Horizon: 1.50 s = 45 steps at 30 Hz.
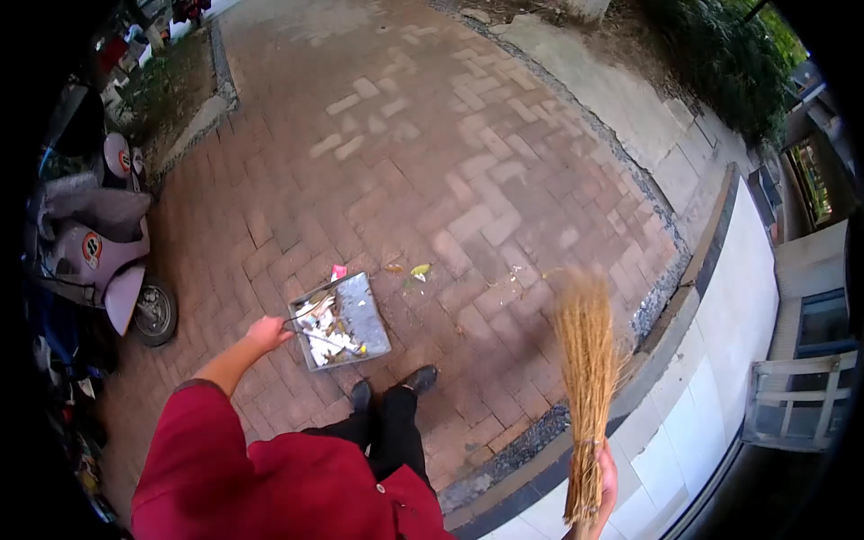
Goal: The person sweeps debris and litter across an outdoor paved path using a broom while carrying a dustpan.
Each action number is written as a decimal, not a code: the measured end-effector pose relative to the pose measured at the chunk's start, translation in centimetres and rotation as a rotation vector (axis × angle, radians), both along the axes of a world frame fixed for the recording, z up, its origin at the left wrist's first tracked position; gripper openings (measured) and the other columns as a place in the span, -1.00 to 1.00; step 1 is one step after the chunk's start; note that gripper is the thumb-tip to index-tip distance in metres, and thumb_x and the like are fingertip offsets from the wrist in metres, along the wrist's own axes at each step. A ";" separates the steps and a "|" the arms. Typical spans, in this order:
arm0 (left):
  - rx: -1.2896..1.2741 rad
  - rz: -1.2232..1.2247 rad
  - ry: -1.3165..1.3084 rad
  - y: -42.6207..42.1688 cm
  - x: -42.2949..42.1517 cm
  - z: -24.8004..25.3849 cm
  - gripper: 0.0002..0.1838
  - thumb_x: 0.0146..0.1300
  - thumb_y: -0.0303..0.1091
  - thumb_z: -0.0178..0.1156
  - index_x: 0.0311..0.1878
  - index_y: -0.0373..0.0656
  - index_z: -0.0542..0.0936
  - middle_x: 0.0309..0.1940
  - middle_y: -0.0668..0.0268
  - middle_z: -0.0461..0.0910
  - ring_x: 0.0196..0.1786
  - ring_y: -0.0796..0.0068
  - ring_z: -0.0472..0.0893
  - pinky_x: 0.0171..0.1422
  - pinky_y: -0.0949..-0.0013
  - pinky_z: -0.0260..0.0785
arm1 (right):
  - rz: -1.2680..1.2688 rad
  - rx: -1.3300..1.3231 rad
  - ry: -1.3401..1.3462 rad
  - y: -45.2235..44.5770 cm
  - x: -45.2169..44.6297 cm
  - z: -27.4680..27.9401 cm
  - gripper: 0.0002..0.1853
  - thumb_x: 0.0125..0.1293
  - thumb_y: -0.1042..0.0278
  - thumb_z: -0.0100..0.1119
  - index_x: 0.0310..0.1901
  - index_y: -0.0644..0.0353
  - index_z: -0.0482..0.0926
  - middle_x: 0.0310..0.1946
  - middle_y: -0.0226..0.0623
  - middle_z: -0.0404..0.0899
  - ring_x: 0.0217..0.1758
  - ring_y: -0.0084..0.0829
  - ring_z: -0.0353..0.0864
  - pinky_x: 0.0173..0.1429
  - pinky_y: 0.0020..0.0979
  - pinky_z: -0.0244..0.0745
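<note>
My left hand (270, 333) is closed round the wire handle of a grey metal dustpan (367, 313), which holds white paper scraps and other litter. At the lower right my right hand (607, 481) grips a straw broom (585, 360) near the base of its bristles, and the bristles point up and away from me. A pink scrap (338, 271) lies at the dustpan's far edge. Just right of the dustpan, a yellow-green leaf (420, 270) and a brown leaf (394, 268) are on the brick paving (297, 198).
A pink scooter (108, 243) is parked on the left. Along the right runs a low white-tiled wall (711, 351) with a dark edge. Small bits of litter (515, 273) lie between dustpan and broom. Bushes (720, 63) grow at the upper right.
</note>
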<state>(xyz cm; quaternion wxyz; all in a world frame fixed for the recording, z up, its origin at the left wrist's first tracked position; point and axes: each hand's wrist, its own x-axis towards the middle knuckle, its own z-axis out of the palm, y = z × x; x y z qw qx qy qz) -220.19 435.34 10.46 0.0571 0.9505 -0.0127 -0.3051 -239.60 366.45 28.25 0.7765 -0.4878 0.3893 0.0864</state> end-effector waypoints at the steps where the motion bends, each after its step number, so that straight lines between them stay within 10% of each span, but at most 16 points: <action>1: 0.046 0.001 0.006 0.1 0.3 1.0 -0.58 0.09 0.02 0.17 -0.26 -0.19 0.53 -0.35 0.04 0.59 -0.22 0.01 0.57 -0.17 0.08 0.44 | 0.008 -0.008 -0.002 -1.2 1.9 -0.8 -0.38 0.05 0.14 0.25 0.11 0.25 0.28 -0.36 -0.29 0.50 -0.44 -0.44 0.54 -0.42 -0.46 0.49; 9: 0.141 0.163 -0.066 1.9 2.9 3.4 -0.59 0.04 -0.03 0.24 -0.38 -0.25 0.52 -0.45 -0.03 0.56 -0.30 -0.06 0.55 -0.23 0.07 0.41 | 0.383 0.060 0.197 -3.8 8.9 -13.8 -0.35 0.06 0.37 0.17 0.22 0.27 0.22 -0.13 -0.26 0.49 -0.20 -0.40 0.51 -0.16 -0.41 0.44; 13: 0.188 0.208 -0.029 3.9 3.7 1.8 -0.62 0.06 -0.04 0.23 -0.35 -0.23 0.52 -0.38 0.00 0.57 -0.25 -0.04 0.55 -0.20 0.06 0.41 | 0.384 0.126 0.252 0.2 7.8 -7.7 -0.16 0.03 0.39 0.22 0.35 0.24 0.01 0.17 -0.21 0.33 0.13 -0.37 0.37 0.14 -0.42 0.29; 20: 0.262 0.233 -0.012 9.5 5.2 0.2 -0.57 0.09 0.03 0.19 -0.24 -0.19 0.52 -0.32 0.04 0.58 -0.18 0.02 0.57 -0.14 0.09 0.44 | 0.187 0.106 0.164 3.9 11.1 2.8 -0.02 -0.10 0.38 0.36 0.36 0.22 -0.02 0.16 -0.18 0.36 0.11 -0.31 0.42 0.12 -0.36 0.33; 27: 0.208 0.180 0.048 17.9 6.5 -4.3 -0.56 0.10 0.05 0.17 -0.26 -0.20 0.53 -0.30 0.05 0.59 -0.15 0.04 0.57 -0.12 0.10 0.44 | 0.295 0.045 0.096 11.7 14.6 -8.1 -0.35 0.04 0.29 0.19 0.21 0.19 0.24 -0.27 -0.27 0.51 -0.38 -0.43 0.52 -0.39 -0.43 0.47; 32: 0.120 0.138 0.025 20.8 8.0 -8.3 -0.58 0.06 0.03 0.21 -0.31 -0.19 0.54 -0.33 0.01 0.58 -0.20 0.00 0.57 -0.16 0.06 0.43 | 0.801 0.094 0.446 28.8 10.6 -13.8 -0.19 0.02 0.30 0.24 0.33 0.17 0.10 0.03 -0.25 0.44 -0.04 -0.39 0.47 -0.03 -0.41 0.41; 40: 0.049 0.002 0.091 22.7 9.5 -7.2 -0.62 0.11 -0.02 0.18 -0.19 -0.16 0.52 -0.23 0.08 0.58 -0.11 0.09 0.57 -0.08 0.09 0.43 | 0.889 0.202 0.291 40.8 5.5 -3.1 -0.08 0.11 0.28 0.24 0.36 0.34 -0.15 0.31 -0.22 0.10 0.36 -0.50 0.04 0.34 -0.50 -0.04; 41: 0.029 -0.017 0.072 22.8 9.1 -6.9 -0.62 0.11 -0.02 0.17 -0.21 -0.15 0.52 -0.26 0.08 0.58 -0.14 0.09 0.58 -0.10 0.09 0.43 | 0.899 0.070 0.273 41.8 5.2 -0.3 -0.20 0.16 0.24 0.17 0.36 0.22 -0.02 0.18 -0.16 0.31 0.21 -0.39 0.31 0.22 -0.44 0.24; 44: -0.036 -0.084 0.015 22.8 8.1 -6.1 -0.64 0.11 -0.02 0.16 -0.24 -0.14 0.51 -0.36 0.07 0.59 -0.22 0.06 0.58 -0.18 0.07 0.45 | 0.580 0.271 0.457 42.9 3.6 4.9 -0.11 0.11 0.46 0.20 0.38 0.21 -0.15 0.33 -0.25 0.10 0.36 -0.46 0.08 0.35 -0.45 -0.01; 45: -0.048 -0.099 0.011 22.8 7.6 -6.1 -0.62 0.11 -0.01 0.15 -0.24 -0.15 0.51 -0.37 0.07 0.59 -0.22 0.05 0.58 -0.18 0.07 0.45 | 0.554 0.180 0.388 42.8 2.1 5.8 -0.21 0.17 0.35 0.14 0.37 0.21 -0.06 0.23 -0.21 0.26 0.20 -0.36 0.35 0.22 -0.39 0.26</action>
